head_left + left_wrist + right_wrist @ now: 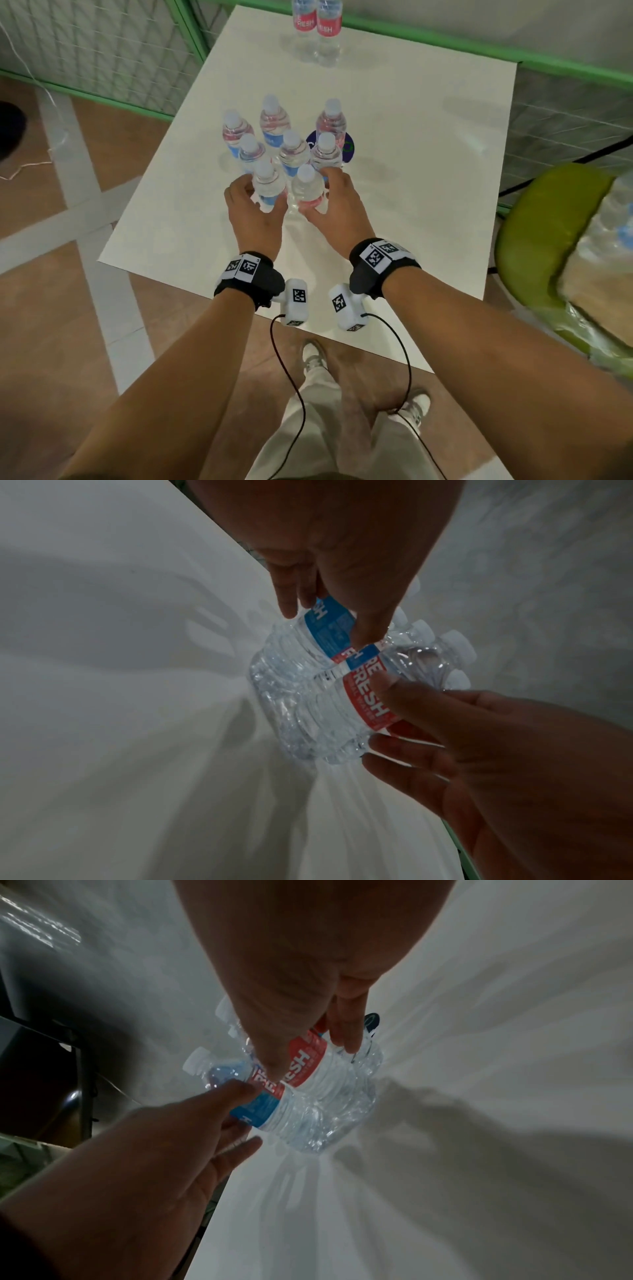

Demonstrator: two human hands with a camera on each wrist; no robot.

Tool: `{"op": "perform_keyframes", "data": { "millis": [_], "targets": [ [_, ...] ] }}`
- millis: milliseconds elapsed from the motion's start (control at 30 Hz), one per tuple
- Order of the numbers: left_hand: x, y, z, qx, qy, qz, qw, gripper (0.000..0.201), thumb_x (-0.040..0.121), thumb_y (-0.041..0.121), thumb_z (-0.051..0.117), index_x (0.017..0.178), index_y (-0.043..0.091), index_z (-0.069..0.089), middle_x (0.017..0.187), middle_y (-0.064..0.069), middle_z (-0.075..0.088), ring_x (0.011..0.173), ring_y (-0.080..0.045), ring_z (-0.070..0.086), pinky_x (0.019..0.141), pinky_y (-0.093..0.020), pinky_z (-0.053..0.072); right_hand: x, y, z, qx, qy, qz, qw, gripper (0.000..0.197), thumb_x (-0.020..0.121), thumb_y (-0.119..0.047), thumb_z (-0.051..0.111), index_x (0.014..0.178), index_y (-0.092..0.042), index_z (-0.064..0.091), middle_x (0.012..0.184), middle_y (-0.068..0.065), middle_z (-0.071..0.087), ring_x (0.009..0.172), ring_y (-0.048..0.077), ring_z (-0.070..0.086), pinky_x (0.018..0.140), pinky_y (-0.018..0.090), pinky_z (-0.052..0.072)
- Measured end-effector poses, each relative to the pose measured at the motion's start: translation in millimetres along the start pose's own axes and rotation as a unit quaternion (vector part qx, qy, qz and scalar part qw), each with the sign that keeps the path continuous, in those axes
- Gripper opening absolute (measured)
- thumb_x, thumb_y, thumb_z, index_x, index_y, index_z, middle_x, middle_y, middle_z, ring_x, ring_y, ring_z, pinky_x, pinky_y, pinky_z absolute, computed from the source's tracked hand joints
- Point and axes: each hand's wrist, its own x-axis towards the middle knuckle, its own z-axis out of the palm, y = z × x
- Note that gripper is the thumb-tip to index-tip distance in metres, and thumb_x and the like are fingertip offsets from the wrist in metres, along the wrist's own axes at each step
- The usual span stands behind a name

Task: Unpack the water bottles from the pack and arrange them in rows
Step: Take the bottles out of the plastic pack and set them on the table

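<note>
Several small water bottles [291, 150] stand upright in a tight cluster on the white table [411, 192]. At the near end my left hand [260, 202] grips a blue-label bottle [269, 186], thumb on one side and fingers on the other. Right beside it, my right hand [320, 197] grips a red-label bottle [308, 192]. The two bottles touch and both stand on the table. In the left wrist view the blue-label bottle [329, 626] sits under my fingers, with the red-label bottle [363, 696] next to it. The right wrist view shows the red-label bottle [308, 1061] and the blue-label bottle [257, 1107].
Two more bottles [317, 31] stand together at the table's far edge. A dark round sticker [347, 150] lies under the cluster's right side. A plastic-wrapped pack of bottles [603, 240] lies on a green chair [541, 219] at the right. Green mesh fencing runs behind the table.
</note>
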Motion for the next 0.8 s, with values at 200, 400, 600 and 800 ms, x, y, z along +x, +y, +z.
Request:
{"op": "perform_keyframes", "data": {
  "millis": [200, 400, 600, 800],
  "targets": [
    [-50.2, 15.9, 15.5, 0.074, -0.013, -0.09, 0.993, 0.037, 0.082, 0.033, 0.077, 0.103, 0.011, 0.056, 0.093, -0.004, 0.062, 0.078, -0.013, 0.058, 0.083, -0.037, 0.053, -31.8, 29.7, -57.0, -0.028, 0.007, 0.008, 1.0, 0.032, 0.09, -0.045, 0.064, 0.109, -0.021, 0.058, 0.101, -0.003, 0.06, 0.083, 0.013, 0.059, 0.079, 0.036, 0.055],
    [-114.2, 85.3, 93.5, 0.041, -0.226, -0.057, 0.972, 0.027, 0.089, 0.037, 0.067, 0.092, 0.01, 0.064, 0.079, -0.004, 0.071, 0.061, -0.016, 0.071, 0.06, -0.033, 0.058, -85.3, 74.0, -149.6, -0.042, 0.007, 0.049, 0.998, 0.021, 0.09, -0.042, 0.059, 0.085, -0.022, 0.066, 0.076, -0.007, 0.068, 0.072, 0.013, 0.063, 0.072, 0.034, 0.055],
    [-213.5, 163.0, 185.7, 0.077, -0.476, 0.001, 0.876, 0.017, 0.09, 0.019, 0.057, 0.088, 0.008, 0.07, 0.077, -0.006, 0.076, 0.071, -0.02, 0.075, 0.067, -0.039, 0.06, -161.3, 145.2, -260.0, -0.104, 0.046, 0.12, 0.986, 0.022, 0.088, -0.029, 0.054, 0.073, -0.019, 0.065, 0.069, -0.007, 0.064, 0.07, 0.017, 0.06, 0.067, 0.038, 0.053],
    [-325.3, 212.0, 295.4, 0.116, -0.593, 0.169, 0.779, 0.027, 0.092, 0.022, 0.06, 0.118, 0.019, 0.065, 0.113, 0.0, 0.07, 0.101, -0.019, 0.067, 0.088, -0.033, 0.054, -237.3, 232.7, -361.9, -0.164, 0.153, 0.276, 0.935, 0.019, 0.09, -0.026, 0.049, 0.088, -0.017, 0.066, 0.08, 0.008, 0.069, 0.076, 0.03, 0.064, 0.066, 0.035, 0.051]
  ]
}}
